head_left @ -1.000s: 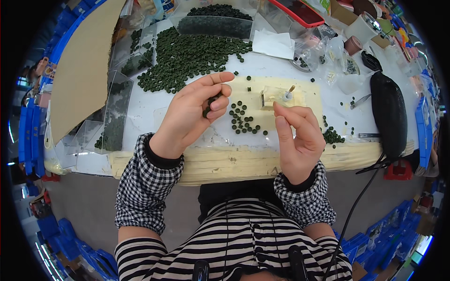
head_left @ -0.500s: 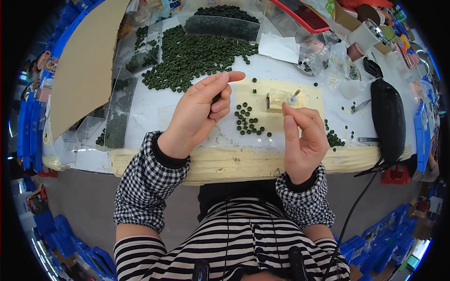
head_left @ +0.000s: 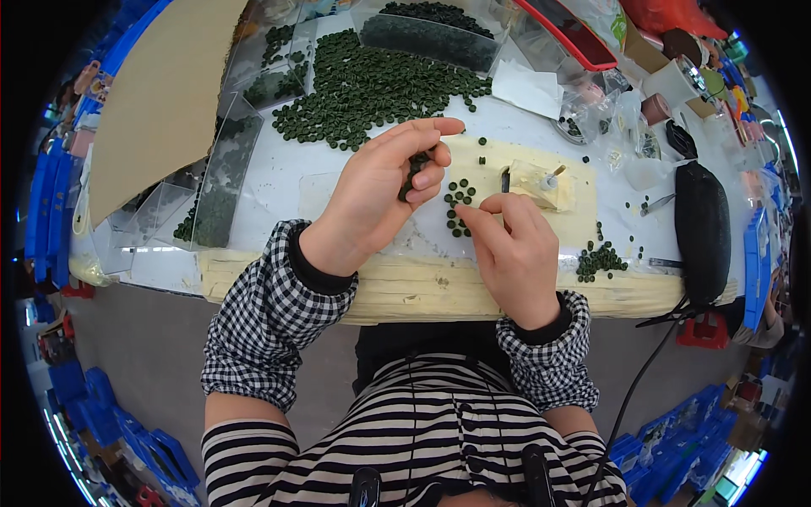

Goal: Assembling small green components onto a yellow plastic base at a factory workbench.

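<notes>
My left hand is raised above the table with its fingers curled around several small dark green round beads, partly hidden by the fingers. My right hand has thumb and forefinger pinched low over a loose group of the same beads. Whether a bead sits between those fingertips is hidden. Just beyond the right hand is a small cream-coloured block with a short peg on top, resting on a cream-taped patch.
A large pile of green beads spreads at the back, beside clear plastic trays. Cardboard stands at left. On the right are a black pouch, tweezers, another bead cluster and a red-edged phone.
My right hand has moved left, from beside the peg on the block to the loose bead group. The left hand has hardly moved over the table; more beads show in it.
</notes>
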A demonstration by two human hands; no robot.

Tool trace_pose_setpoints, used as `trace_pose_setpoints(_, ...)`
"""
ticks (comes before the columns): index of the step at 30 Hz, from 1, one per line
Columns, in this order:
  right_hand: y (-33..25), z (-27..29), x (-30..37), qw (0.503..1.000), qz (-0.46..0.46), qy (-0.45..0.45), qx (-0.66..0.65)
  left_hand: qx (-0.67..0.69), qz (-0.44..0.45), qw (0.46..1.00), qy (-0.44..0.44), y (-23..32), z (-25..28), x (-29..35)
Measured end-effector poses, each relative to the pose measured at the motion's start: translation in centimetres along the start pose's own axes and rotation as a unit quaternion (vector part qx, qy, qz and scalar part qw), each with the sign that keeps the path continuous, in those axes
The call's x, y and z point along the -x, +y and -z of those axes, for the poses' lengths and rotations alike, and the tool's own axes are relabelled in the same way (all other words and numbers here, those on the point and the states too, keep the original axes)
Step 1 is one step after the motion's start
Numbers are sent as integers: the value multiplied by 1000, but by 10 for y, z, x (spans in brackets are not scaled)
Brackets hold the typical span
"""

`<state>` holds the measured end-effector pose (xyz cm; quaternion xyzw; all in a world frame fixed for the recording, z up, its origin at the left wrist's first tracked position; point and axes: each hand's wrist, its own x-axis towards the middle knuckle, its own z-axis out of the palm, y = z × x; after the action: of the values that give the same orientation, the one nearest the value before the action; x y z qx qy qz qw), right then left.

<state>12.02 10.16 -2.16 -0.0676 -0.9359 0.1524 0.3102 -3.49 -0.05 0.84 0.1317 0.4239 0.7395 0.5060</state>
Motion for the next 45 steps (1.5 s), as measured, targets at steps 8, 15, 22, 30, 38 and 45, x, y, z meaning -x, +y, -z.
trace_pose_setpoints(8,1,2,1,1000,-13,10,-16,-2,4,1000,-6,-1,1,0)
trace_pose_setpoints(15,-1,2,1,998,-38,24,-50,4,9,1000,-2,-2,-1,2)
trace_pose_setpoints(22,-2,1,2,997,-49,14,-54,-7,21,1000,3,-3,-5,4)
trace_pose_setpoints(30,-1,4,1,996,-45,28,-73,-6,23,1000,1,-3,-5,4)
trace_pose_setpoints(38,-5,15,8,917,-177,48,-355,-17,26,999,11,-4,-7,4)
trace_pose_setpoints(45,-3,21,8,868,-211,42,-448,-18,27,999,18,-4,-6,2)
